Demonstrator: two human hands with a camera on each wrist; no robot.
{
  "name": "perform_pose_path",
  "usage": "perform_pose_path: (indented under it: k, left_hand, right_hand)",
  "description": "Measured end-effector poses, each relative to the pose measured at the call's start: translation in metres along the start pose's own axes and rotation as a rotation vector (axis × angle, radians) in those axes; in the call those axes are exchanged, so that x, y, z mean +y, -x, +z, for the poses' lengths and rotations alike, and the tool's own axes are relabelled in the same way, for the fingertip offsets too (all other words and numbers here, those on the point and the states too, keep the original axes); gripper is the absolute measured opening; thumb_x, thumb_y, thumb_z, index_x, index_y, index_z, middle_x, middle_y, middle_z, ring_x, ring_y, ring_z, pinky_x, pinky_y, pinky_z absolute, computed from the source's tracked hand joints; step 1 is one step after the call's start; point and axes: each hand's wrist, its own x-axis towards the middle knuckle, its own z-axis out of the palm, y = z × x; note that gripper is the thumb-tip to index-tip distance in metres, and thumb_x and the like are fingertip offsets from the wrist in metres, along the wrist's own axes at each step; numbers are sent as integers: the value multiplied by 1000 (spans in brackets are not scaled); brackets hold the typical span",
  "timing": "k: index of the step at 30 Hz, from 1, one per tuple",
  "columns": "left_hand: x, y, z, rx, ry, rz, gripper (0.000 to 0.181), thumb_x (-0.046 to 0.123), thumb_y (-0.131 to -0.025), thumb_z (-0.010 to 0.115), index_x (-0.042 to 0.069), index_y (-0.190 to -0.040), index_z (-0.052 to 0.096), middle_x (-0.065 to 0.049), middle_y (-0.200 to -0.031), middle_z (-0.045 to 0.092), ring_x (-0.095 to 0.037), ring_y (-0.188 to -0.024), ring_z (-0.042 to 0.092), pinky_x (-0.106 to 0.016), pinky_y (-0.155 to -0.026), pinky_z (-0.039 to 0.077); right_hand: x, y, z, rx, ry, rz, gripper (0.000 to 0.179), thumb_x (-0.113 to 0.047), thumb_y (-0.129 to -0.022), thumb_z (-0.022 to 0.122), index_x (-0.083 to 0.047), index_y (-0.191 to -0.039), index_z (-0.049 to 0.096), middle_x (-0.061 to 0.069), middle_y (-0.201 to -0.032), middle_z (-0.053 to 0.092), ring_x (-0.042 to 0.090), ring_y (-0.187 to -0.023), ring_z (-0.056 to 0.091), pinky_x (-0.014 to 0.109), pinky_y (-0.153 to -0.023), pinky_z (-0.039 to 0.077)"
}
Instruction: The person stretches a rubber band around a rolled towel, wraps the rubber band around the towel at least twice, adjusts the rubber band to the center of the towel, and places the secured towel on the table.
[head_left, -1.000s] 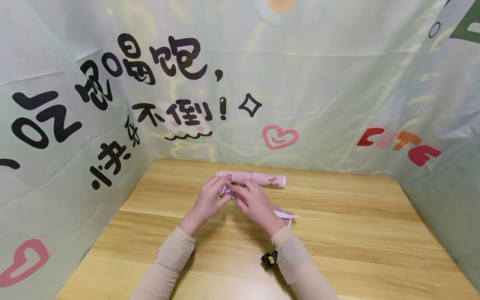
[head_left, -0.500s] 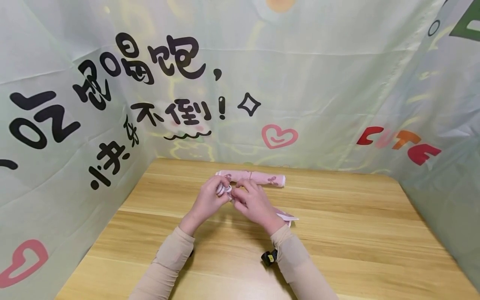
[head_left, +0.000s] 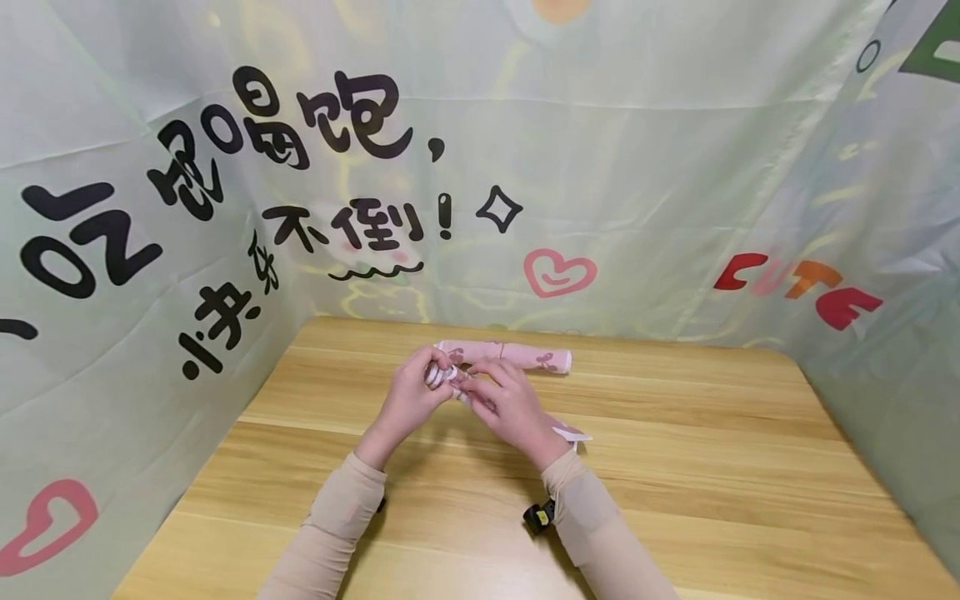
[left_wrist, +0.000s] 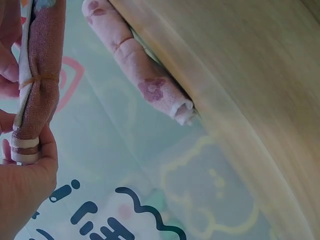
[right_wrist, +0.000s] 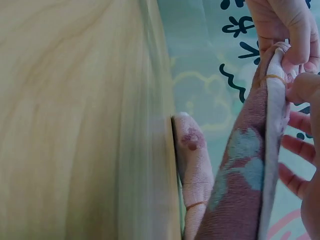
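A mauve towel (left_wrist: 45, 55), loosely rolled with pale edges and a light patch pattern, is held off the table between both hands. My left hand (head_left: 411, 396) grips its narrow banded end, thumb and fingers round it. A thin orange rubber band (right_wrist: 274, 77) circles the roll near that end. My right hand (head_left: 513, 408) pinches the towel beside the band, its other fingers spread along the pale edge in the right wrist view. The wider far end (head_left: 572, 432) sticks out beyond the right wrist. Part of the roll is hidden by the right hand.
Behind the hands, a second rolled pink towel (head_left: 517, 356), with a band round its middle, lies near the back of the wooden table (head_left: 712, 467). A printed cloth backdrop (head_left: 660, 183) rises at the back and sides. A black device (head_left: 537, 518) sits under the right forearm.
The towel's banded end has turned and shows more in my left hand, which has shifted slightly left. The flap by the right wrist has drawn in a little. The second rolled towel is still.
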Motion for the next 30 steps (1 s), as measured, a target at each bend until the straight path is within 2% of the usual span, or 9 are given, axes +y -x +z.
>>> perform_pose_path:
  k: [5,10,14,17,19,22,25,30]
  left_hand:
    - [0,2,3,-17,-40,40,32,-10,-68,73,7,-87,54,-6,-87,60,-18,-84,61,-30,-71,54]
    - [0,2,3,-14,-80,63,31,-11,-67,71,7,-87,55,-7,-87,59,-17,-82,59,-28,-68,53]
    - [-1,1,-4,11,-66,13,31,-13,-67,66,7,-89,55,-7,-89,59,-16,-82,55,-26,-68,49]
    - [-2,1,-9,37,-58,-12,30,-12,-67,65,7,-89,56,-7,-90,60,-15,-83,54,-25,-69,48]
    - [-2,1,-10,36,-53,-10,30,-12,-67,65,6,-89,57,-8,-90,60,-16,-83,54,-25,-69,47]
    - [-3,0,-11,14,-45,4,30,-13,-69,65,6,-91,59,-9,-93,60,-17,-84,53,-25,-69,46]
    - [-3,0,-12,-19,-46,6,32,-12,-71,65,7,-97,61,-9,-100,60,-18,-89,54,-26,-71,47]
    - [-3,-3,-13,-80,-94,29,33,-3,-76,70,7,-106,65,-10,-113,62,-26,-105,56,-40,-86,50]
  right_hand:
    - [-5,0,-3,-108,87,76,17,-26,-87,64,-18,-101,70,2,-109,66,26,-106,61,46,-91,49]
    - [-1,2,-4,-146,72,99,8,-25,-85,61,-19,-89,65,2,-105,64,26,-102,59,46,-86,49]
    - [6,3,-7,-185,45,119,7,-24,-83,61,-19,-80,57,2,-104,62,25,-101,58,44,-88,47]
    - [8,4,-9,-255,27,163,9,-26,-84,62,-19,-84,56,0,-105,61,21,-99,57,40,-89,47]
    - [8,5,-9,-314,3,209,15,-30,-85,65,-20,-92,57,-2,-101,60,16,-88,57,33,-80,49]
    - [6,6,-9,-390,-47,279,26,-34,-85,70,-20,-102,55,-5,-95,57,9,-74,52,23,-64,47]
    - [4,6,-9,-388,-85,303,28,-29,-85,71,-18,-104,53,-5,-91,56,7,-68,50,20,-58,45]
    - [3,5,-8,-299,-61,248,25,-18,-87,71,-15,-105,54,0,-94,59,12,-69,54,25,-60,50]
